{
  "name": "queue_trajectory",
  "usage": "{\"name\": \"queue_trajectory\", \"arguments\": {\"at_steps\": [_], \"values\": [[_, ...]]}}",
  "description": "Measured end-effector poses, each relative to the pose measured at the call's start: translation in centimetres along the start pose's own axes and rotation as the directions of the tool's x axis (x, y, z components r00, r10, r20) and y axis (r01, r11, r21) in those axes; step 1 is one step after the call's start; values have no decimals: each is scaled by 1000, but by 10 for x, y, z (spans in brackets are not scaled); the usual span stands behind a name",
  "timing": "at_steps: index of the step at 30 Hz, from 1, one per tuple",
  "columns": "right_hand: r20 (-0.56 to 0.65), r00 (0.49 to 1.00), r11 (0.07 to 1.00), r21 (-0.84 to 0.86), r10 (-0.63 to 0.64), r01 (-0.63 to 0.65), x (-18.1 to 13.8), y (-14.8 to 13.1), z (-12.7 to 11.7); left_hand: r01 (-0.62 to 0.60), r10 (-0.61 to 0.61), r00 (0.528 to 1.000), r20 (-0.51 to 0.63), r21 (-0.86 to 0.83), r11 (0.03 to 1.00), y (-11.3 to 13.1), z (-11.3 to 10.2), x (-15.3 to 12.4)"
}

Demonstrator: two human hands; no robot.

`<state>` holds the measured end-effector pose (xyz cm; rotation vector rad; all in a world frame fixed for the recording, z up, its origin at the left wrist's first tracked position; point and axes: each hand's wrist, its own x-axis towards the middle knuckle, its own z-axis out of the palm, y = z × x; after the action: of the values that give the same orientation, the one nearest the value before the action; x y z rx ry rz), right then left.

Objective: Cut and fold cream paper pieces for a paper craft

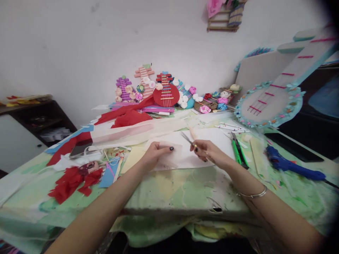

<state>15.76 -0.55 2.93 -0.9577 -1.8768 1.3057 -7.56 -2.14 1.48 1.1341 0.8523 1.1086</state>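
My left hand (157, 154) pinches a piece of thin pale pink paper (171, 150), with the thumb lying on top. To its right, my right hand (208, 152) has its fingers closed around the handles of a pair of scissors (188, 138). The scissor blades point up and to the left, apart from the pink paper. Under both hands lies a large white sheet (214, 135) on the table. A yellow sheet (134, 158) shows beside my left wrist.
Right of the white sheet are a green utility knife (239, 151), a wooden stick (255, 155), a blue glue gun (293, 164) and a black phone (293, 146). Red crepe paper (66, 183) lies at left. Small paper-craft instruments (166, 93) line the wall, with a larger one (270, 102) at right.
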Motion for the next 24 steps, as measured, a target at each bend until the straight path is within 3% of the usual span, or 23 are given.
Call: {"name": "queue_trajectory", "arguments": {"at_steps": [4, 10, 24], "values": [[143, 990, 997, -75, 10, 1, 0, 0, 19, 0, 0, 1000, 15, 24, 1000, 4, 2, -2], [170, 984, 995, -86, 62, -48, -2, -3, 30, 12, -14, 998, 56, 33, 999, 4, 3, -3], [151, 987, 997, -68, 49, -39, -1, -1, 34, 9, -11, 996, 85, 26, 1000, -1, 1, -2]]}}
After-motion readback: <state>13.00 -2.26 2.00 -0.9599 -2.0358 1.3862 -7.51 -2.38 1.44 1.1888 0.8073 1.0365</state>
